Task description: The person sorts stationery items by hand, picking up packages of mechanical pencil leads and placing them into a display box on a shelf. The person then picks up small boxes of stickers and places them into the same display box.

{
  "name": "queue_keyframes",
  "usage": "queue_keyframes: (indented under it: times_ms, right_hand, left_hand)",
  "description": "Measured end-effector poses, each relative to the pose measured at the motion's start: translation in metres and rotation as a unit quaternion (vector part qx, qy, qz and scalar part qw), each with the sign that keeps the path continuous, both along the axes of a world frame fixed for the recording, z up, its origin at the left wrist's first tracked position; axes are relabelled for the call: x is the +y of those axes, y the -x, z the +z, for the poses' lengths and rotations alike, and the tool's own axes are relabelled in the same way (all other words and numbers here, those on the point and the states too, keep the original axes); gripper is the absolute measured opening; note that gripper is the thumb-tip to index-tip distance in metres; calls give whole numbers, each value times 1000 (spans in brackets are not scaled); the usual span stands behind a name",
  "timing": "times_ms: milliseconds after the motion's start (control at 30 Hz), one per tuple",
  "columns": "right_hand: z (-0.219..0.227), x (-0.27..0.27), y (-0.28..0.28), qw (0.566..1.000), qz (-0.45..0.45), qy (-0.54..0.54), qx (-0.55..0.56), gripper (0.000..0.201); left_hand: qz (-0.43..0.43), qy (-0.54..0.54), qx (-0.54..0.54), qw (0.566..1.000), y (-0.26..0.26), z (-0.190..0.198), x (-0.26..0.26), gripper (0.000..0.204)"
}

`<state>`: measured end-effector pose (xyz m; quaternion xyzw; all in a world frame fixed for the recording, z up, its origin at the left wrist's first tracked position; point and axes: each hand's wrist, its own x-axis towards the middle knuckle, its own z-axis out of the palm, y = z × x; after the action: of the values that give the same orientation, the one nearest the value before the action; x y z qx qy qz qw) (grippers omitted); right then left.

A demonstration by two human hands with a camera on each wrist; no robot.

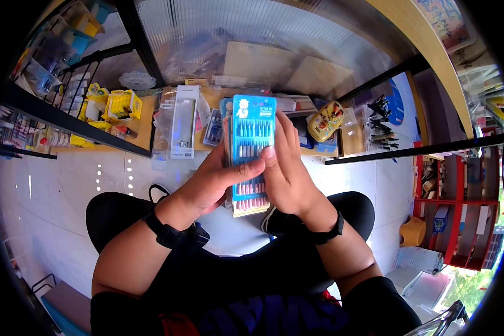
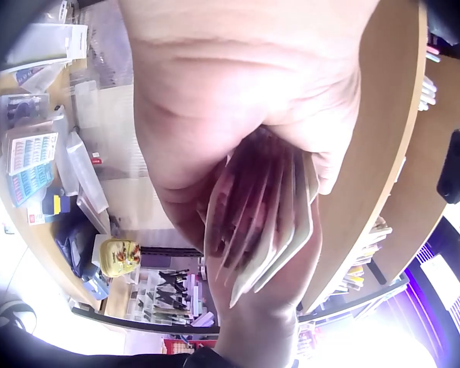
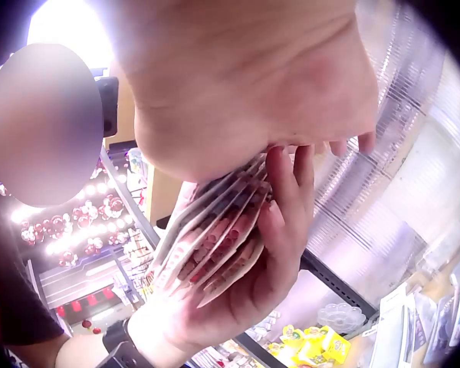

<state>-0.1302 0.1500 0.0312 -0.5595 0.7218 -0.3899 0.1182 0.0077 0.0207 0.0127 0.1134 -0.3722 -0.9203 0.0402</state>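
A stack of blister packs (image 1: 253, 131) is held upright between both hands over the lap. Its front card is blue, with a white cartoon figure at the top and rows of small pointed pieces, blue above and pink below. My left hand (image 1: 210, 179) grips the stack from the left, thumb across the front. On the right edge lies my right hand (image 1: 288, 173), its thumb on the front and its longer fingers extended along the side. Several thin cards (image 2: 264, 222) fan apart at their ends in the left wrist view. The right wrist view shows left fingers (image 3: 280, 222) around the stack.
Behind the hands is a wooden shelf (image 1: 137, 126) with a white box (image 1: 185, 123), yellow baskets (image 1: 122, 105) and a yellow pouch (image 1: 326, 120). Dark posts and rails frame it. A red shelf unit (image 1: 459, 199) stands at right.
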Motion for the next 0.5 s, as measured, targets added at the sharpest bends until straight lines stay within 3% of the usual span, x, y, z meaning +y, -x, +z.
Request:
queue_keyframes:
  times_ms: [67,133,167,200,267,300,333,400,433,500]
  right_hand:
    - [-5,-2,1,996,0,51,-69,72]
    - [5,-1,1,987,-1,133,-86,79]
    - [8,1,7,987,24,155,30,86]
    - [9,-1,-1,977,31,206,38,78]
    - [14,1,-15,967,74,188,155,62]
    - [16,-2,-25,954,68,200,213,47]
    - [13,-4,-30,954,60,205,212,47]
    - [6,-6,-35,927,70,232,288,45]
    - [8,-8,-36,924,59,250,282,38]
    - [12,-9,-32,915,58,263,301,36]
  left_hand:
    - [3,-5,-20,1000,1,6,-1,51]
    - [60,-114,-14,992,5,8,-5,48]
    - [100,-138,2,985,8,5,-4,45]
    - [100,-158,-17,982,7,7,-7,42]
    - [88,-161,24,983,7,13,-7,41]
    - [109,-169,-25,979,4,9,-7,41]
    - [102,-189,-1,977,2,5,-5,42]
    - [111,17,64,992,0,6,-2,44]
    - [105,23,63,992,-1,8,-1,44]
    - [73,-117,48,989,-3,10,0,48]
